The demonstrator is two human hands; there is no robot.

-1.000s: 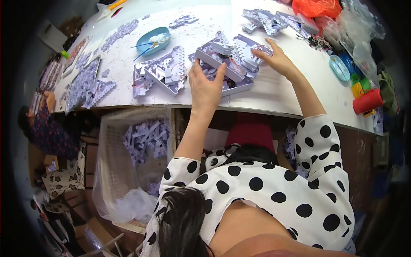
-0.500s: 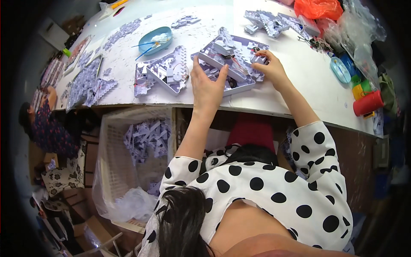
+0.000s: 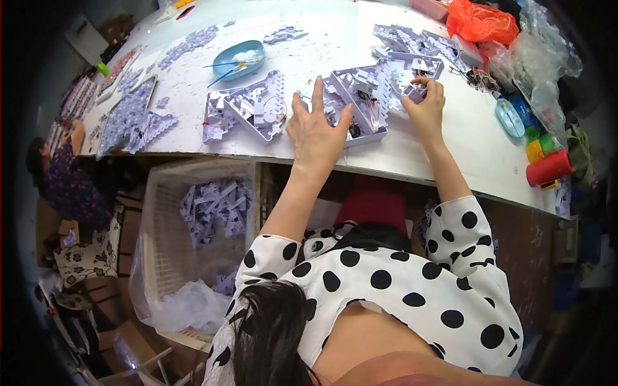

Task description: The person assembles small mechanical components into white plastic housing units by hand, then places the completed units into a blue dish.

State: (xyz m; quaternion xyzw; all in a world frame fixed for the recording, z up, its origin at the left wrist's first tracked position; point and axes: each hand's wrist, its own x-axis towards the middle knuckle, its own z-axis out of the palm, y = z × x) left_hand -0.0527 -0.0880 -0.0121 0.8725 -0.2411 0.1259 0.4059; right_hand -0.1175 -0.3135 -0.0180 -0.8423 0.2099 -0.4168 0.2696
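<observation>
White worktable [image 3: 335, 38], seen from above the person's head. A pale plastic tray [image 3: 376, 90] of small moulded parts lies near the table's front edge, between the two hands. Left hand [image 3: 317, 132] rests on the tray's near-left corner, fingers spread wide and extended, nothing gripped. Right hand [image 3: 425, 106] sits at the tray's right side, fingers curled narrow; it seems to pinch a small pale piece, too small to tell which.

A second tray [image 3: 248, 112] of similar parts lies just left of the left hand. Blue bowl [image 3: 238, 59] further back. Red cup [image 3: 548, 168] at the table's right edge, well apart. White basket [image 3: 193, 238] of pale parts stands below the table, left of the person.
</observation>
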